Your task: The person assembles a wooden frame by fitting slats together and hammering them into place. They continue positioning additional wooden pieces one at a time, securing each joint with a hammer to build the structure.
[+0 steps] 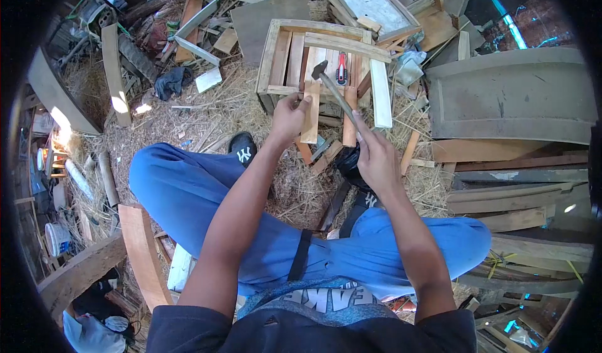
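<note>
My left hand (pixel 290 116) pinches the near end of a short wooden slat (pixel 310 118) that leans against a wooden crate frame (pixel 269 58). My right hand (pixel 376 155) grips the handle of a hammer (pixel 329 83), whose dark head hovers over the top of the slat. Several slats lie side by side inside the frame, and a long plank (pixel 347 44) rests across its top. A red-handled tool (pixel 342 68) lies among the slats. I sit cross-legged in blue trousers on straw.
Loose boards and offcuts (pixel 194 14) litter the straw all around. A large grey panel (pixel 511 96) lies to the right above stacked planks (pixel 520 184). A curved wooden piece (pixel 141 246) stands by my left knee. A white slat (pixel 380 93) leans on the frame's right side.
</note>
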Tool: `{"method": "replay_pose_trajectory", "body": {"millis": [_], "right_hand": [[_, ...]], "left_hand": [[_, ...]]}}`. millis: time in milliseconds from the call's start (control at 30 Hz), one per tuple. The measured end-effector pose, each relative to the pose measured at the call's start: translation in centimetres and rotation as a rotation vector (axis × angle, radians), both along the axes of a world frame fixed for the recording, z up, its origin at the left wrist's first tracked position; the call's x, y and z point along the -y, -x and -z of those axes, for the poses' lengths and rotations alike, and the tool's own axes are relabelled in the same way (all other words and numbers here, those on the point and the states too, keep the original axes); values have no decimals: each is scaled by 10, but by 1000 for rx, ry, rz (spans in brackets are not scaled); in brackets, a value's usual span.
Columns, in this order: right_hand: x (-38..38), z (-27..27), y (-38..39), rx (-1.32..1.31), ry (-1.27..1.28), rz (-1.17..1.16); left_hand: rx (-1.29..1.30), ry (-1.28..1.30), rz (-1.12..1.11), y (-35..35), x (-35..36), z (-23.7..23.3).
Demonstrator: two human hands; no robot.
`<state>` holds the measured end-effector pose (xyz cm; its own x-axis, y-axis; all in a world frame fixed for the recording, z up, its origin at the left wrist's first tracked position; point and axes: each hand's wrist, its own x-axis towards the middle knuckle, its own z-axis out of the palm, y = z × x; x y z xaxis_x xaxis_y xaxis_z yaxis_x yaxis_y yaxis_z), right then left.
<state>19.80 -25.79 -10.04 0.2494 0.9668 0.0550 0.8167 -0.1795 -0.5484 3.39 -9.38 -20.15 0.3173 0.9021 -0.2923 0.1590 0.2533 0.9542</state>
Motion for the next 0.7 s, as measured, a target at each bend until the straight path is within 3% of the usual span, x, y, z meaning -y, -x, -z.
{"method": "replay_pose_trajectory", "body": {"millis": [133,200,233,433,500,533,600,700], "right_hand": [[-3,5,3,-58,-154,-23],[-5,2,2,101,108,-25],[-5,0,1,100,105,-21],[-3,9,2,-3,-204,-28],[-5,9,3,117,88,-31],[-5,8,2,115,83,-28],[-4,8,1,64,-13,-35],[-2,10,6,55,-135,-26]], "left_hand": [[-24,-9,-63,-2,0,4],[-45,0,-38,-1,0,0],[-46,-3,-34,-1,1,-1],[-14,-10,-41,-1,2,0],[34,4,-11,1,1,0],[33,-1,-8,0,-2,5],[-12,-106,-23,0,-2,8],[-24,7,-14,1,1,1]]}}
